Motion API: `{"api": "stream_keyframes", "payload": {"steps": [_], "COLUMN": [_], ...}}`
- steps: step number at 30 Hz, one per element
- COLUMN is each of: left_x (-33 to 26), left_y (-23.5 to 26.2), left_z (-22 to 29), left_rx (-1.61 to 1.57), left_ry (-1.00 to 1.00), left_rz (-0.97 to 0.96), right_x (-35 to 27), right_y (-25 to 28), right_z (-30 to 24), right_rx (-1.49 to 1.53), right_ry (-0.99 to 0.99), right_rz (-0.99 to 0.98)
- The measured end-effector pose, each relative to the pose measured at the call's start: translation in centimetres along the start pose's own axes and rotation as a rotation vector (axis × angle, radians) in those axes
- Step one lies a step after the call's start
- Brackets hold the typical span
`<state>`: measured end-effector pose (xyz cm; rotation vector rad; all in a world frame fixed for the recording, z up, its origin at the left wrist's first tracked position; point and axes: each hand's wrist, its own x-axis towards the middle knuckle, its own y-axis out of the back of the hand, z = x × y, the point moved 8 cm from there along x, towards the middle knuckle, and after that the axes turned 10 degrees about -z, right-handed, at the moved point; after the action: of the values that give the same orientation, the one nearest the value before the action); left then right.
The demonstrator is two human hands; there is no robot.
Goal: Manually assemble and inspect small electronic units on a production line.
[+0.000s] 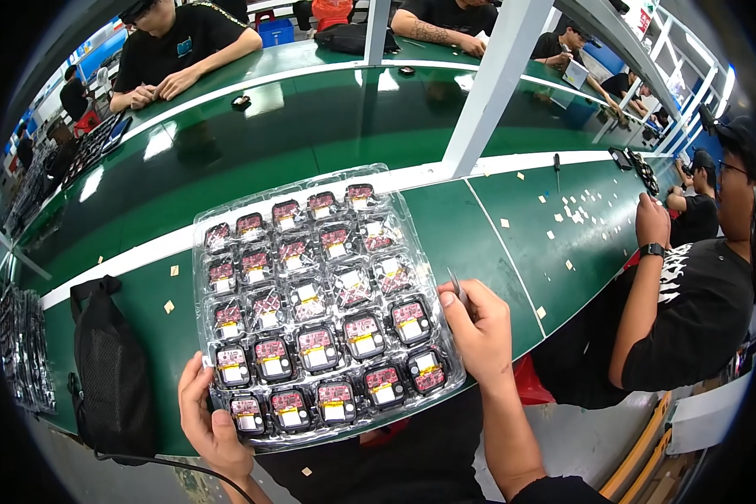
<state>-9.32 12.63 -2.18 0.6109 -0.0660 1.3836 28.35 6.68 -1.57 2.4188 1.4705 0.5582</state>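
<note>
A clear plastic blister tray [298,186] sits tilted in front of me, its near edge reaching past the table's front. Rows of small black watch-like cases [317,349] fill its pockets, open to show red circuit boards, white blocks and yellow strips. My left hand [214,420] grips the tray's near left corner, thumb on top and fingers along the side. By the tray's right edge, my right hand [479,332] is closed on slim metal tweezers [456,286], their tips pointing away from me. Whether that hand also touches the tray is hard to tell.
A black bag [109,370] lies left of the tray on the green table [433,218]. Small pale pieces [575,210] are scattered at right, near a screwdriver [556,168]. A white post [491,92] rises beyond the tray. A co-worker [689,294] sits at right; others work opposite.
</note>
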Motion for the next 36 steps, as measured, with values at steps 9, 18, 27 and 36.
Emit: {"api": "stream_keyframes", "payload": {"steps": [9,18,27,36], "left_x": [0.0,-0.3,0.0,-0.1], "left_y": [-0.1,0.2,0.2,0.3], "left_z": [0.1,-0.1,-0.3,0.0], "left_rx": [-0.001,0.027,0.028,0.039], "left_ry": [0.025,0.053,0.055,0.044], "left_rz": [0.008,0.017,0.015,0.027], "right_x": [-0.2,-0.2,-0.2,-0.2], "right_y": [0.0,-0.6,-0.5,-0.4], "right_z": [0.6,1.5,1.0,1.4], "right_rx": [0.004,0.078,0.022,0.032], "right_ry": [-0.012,-0.030,-0.023,-0.023], "right_rz": [0.025,0.023,0.025,0.017]}}
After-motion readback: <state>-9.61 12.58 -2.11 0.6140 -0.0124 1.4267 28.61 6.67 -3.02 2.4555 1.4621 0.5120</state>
